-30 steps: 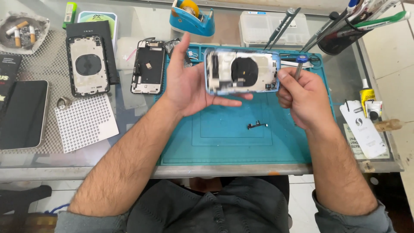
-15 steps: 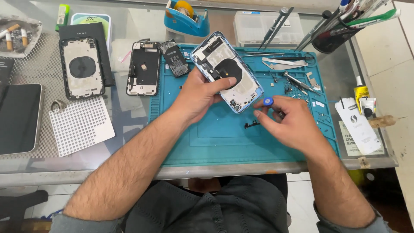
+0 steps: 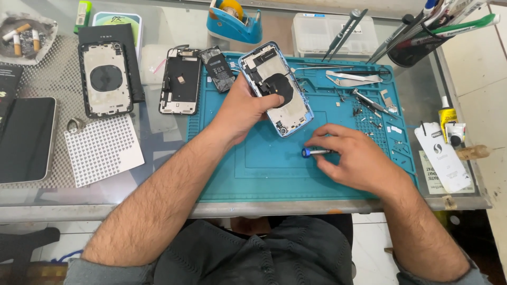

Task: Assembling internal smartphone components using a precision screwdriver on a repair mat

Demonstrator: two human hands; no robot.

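Steadying blue-framed opened phone housing [image 3: 275, 89] in left hand [image 3: 244, 108]; right hand [image 3: 355, 155] pinches blue-capped precision screwdriver [image 3: 316, 152] near it. Likely next: tip to screw, careful alignment.

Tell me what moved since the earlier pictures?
The left hand brought the phone shell down from in front of the camera to just over the mat, inside facing up. The right hand came down too, and its screwdriver now lies level over the mat. The same grips hold, and the parts on the table stayed put.
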